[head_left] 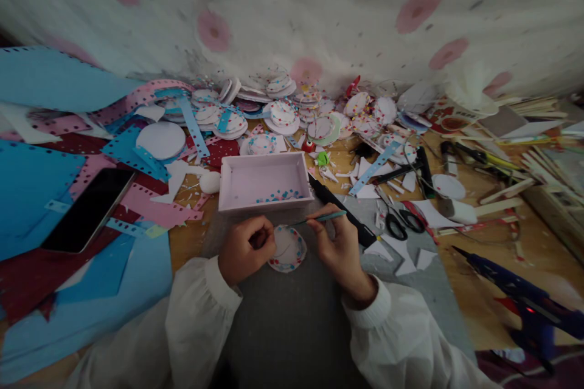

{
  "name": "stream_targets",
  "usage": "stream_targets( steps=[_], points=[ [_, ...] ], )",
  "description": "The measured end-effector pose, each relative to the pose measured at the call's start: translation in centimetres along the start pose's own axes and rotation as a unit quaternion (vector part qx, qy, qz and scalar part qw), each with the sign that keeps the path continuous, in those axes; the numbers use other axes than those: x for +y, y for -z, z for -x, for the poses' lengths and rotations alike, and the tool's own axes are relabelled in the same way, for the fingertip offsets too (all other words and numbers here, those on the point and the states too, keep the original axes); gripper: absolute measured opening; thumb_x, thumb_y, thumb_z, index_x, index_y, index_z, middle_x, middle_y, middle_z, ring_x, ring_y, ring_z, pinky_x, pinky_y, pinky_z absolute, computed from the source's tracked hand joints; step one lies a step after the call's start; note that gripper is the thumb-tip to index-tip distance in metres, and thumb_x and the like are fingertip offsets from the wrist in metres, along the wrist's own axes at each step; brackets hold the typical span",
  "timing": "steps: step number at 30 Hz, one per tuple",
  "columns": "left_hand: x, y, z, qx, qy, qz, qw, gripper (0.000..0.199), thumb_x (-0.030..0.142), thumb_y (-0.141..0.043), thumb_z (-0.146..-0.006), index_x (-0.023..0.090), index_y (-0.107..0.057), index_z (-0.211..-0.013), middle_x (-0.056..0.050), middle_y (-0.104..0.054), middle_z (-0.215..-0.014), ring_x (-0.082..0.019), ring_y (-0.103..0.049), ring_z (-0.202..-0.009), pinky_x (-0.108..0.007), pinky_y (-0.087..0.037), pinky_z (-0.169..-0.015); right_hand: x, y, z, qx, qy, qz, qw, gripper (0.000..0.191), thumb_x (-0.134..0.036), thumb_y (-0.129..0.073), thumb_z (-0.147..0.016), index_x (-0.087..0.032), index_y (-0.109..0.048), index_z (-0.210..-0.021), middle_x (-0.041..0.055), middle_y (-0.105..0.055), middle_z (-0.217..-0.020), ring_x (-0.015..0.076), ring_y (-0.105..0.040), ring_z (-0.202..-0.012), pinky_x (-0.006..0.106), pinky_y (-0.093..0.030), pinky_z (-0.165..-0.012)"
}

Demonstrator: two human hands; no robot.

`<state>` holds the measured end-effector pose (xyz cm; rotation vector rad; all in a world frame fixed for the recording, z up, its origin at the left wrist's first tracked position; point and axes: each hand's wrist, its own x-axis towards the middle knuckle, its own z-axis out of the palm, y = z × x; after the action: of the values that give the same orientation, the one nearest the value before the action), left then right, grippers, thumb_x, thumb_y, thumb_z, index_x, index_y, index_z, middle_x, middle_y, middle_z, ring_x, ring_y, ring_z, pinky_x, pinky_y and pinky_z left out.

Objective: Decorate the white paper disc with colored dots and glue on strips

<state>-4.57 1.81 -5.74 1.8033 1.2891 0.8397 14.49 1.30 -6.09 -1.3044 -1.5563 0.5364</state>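
Observation:
A small round white paper piece (287,248) with red and blue dots round its rim lies on the grey mat between my hands. My left hand (246,249) is closed at its left edge, fingers curled together; what they pinch, if anything, is hidden. My right hand (335,246) grips a thin teal stick-like tool (331,216) between thumb and fingers, its tip pointing left above the disc. A fine dark line crosses the disc's face. Just beyond stands a pale pink box (264,206) with small blue paper dots inside.
Layered dotted paper discs (280,115) pile up along the curtain. Left lie a phone (89,209) and blue sheets (31,194). Right are black-handled scissors (401,222), a long black tool (347,213), paper scraps and a blue glue gun (524,292) with a red light.

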Motion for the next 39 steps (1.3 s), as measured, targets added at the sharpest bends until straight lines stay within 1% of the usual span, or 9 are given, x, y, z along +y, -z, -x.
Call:
stream_targets(
  steps=[6,11,19,28,34,39],
  points=[
    [0.07,0.09,0.01,-0.002,0.009,-0.004,1.0,0.007,0.014,-0.051,-0.071,0.016,-0.054,-0.064,0.006,-0.043,-0.053,-0.007,-0.039,-0.048,-0.019,-0.031,-0.046,-0.15,0.1,0.05,-0.003,-0.002,0.008,1.0,0.006,-0.017,-0.056,-0.085,-0.022,-0.056,-0.083,0.0012,-0.062,-0.077,0.0185,-0.058,-0.076,0.033,-0.043,-0.069],
    [0.04,0.1,0.04,0.0,0.004,-0.008,1.0,0.007,0.014,-0.051,-0.07,0.016,-0.054,-0.064,0.006,-0.044,-0.053,-0.007,-0.04,-0.048,-0.018,-0.032,-0.047,-0.19,0.15,0.09,-0.007,-0.012,-0.005,1.0,0.006,-0.016,-0.056,-0.085,-0.023,-0.057,-0.083,0.0015,-0.062,-0.078,0.0186,-0.058,-0.077,0.034,-0.044,-0.07],
    [-0.04,0.07,0.01,-0.005,0.009,-0.011,1.0,0.007,0.014,-0.05,-0.069,0.016,-0.054,-0.064,0.005,-0.045,-0.054,-0.008,-0.04,-0.049,-0.019,-0.032,-0.047,-0.28,0.22,-0.03,-0.009,-0.029,-0.011,0.999,0.003,-0.021,-0.056,-0.086,-0.022,-0.058,-0.083,0.0023,-0.062,-0.078,0.0189,-0.058,-0.077,0.034,-0.043,-0.07],
    [0.12,0.1,-0.03,-0.007,0.006,-0.019,1.0,0.007,0.014,-0.05,-0.07,0.017,-0.054,-0.065,0.005,-0.046,-0.055,-0.008,-0.041,-0.05,-0.019,-0.033,-0.048,-0.24,0.39,-0.2,0.0,-0.021,-0.022,1.0,0.002,-0.021,-0.057,-0.086,-0.022,-0.058,-0.084,0.0022,-0.063,-0.078,0.0184,-0.058,-0.078,0.033,-0.044,-0.07],
    [0.05,0.08,0.09,-0.006,0.005,-0.016,1.0,0.007,0.013,-0.051,-0.07,0.017,-0.054,-0.065,0.005,-0.045,-0.054,-0.008,-0.041,-0.05,-0.019,-0.033,-0.048,-0.34,0.5,-0.26,-0.009,-0.014,-0.009,1.0,0.003,-0.021,-0.058,-0.085,-0.022,-0.058,-0.083,0.0011,-0.061,-0.076,0.0166,-0.056,-0.071,0.032,-0.043,-0.067],
    [-0.11,-0.02,0.02,-0.008,0.007,-0.017,1.0,0.006,0.013,-0.051,-0.07,0.016,-0.055,-0.066,0.005,-0.046,-0.055,-0.008,-0.042,-0.049,-0.018,-0.033,-0.048,-0.5,0.65,-0.16,-0.004,-0.003,-0.02,1.0,0.004,-0.019,-0.059,-0.085,-0.022,-0.058,-0.083,0.001,-0.061,-0.076,0.0168,-0.058,-0.074,0.032,-0.044,-0.068]
  ],
)
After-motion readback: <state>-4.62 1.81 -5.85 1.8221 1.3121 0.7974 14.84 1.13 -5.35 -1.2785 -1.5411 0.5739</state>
